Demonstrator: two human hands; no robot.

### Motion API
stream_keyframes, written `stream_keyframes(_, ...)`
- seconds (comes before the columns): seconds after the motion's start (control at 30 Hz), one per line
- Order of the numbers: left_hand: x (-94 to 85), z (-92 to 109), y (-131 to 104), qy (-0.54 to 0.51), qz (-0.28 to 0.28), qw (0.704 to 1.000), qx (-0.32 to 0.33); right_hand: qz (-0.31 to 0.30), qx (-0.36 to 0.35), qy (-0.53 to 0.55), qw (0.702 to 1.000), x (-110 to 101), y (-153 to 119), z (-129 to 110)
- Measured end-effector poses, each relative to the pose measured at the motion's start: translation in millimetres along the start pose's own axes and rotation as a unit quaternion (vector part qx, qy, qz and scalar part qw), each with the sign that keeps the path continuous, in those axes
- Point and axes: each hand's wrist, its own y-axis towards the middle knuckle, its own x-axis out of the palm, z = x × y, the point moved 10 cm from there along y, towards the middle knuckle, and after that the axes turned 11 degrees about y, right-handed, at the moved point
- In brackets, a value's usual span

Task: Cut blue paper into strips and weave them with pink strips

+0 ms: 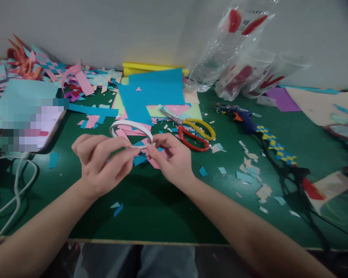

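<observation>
A thin white ring (132, 122), possibly a narrow roll of tape, is held between both hands above the paper scraps. My left hand (104, 160) pinches the lower left of its rim between thumb and fingers. On the ring's right side, my right hand (174, 156) grips the rim with thumb and fingertips. Just past the right hand lie scissors (194, 133) with one yellow and one red handle, blades parted. Behind the ring, blue paper (156, 90) rests over pink and pale green sheets. The fingers cover part of the ring.
A phone (43, 127) with a white cable (17, 189) lies at left. Cut strips (84, 79) pile along the wall. Plastic-wrapped cups (258, 73) stand at back right. A dark blue glue gun (245, 120) and its cord lie right, among paper bits (251, 166) on the green table (162, 208).
</observation>
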Motion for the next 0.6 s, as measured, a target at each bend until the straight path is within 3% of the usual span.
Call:
stream_keyframes(0.13, 16.9, 8.7, -1.1, 0.011, -0.062, 0.998, 0.028, -0.025, 0.139, 0.184, 0.973, 15.3, -4.3, 20.5)
stream_keyframes(0.37, 35.7, 11.3, -3.4, -0.038, -0.112, 0.992, 0.036, -0.097, 0.187, 0.249, 0.945, 34.5, -4.5, 25.2)
stream_keyframes(0.5, 40.3, 7.6, -4.2, -0.066, -0.117, 0.991, 0.014, -0.087, 0.119, 0.106, 0.983, 22.1, -1.7, 19.6)
stream_keyframes(0.6, 41.3, 3.2, -5.0, -0.064, -0.109, 0.992, -0.009, 0.011, -0.001, -0.087, 0.996, -2.6, 0.7, -3.8)
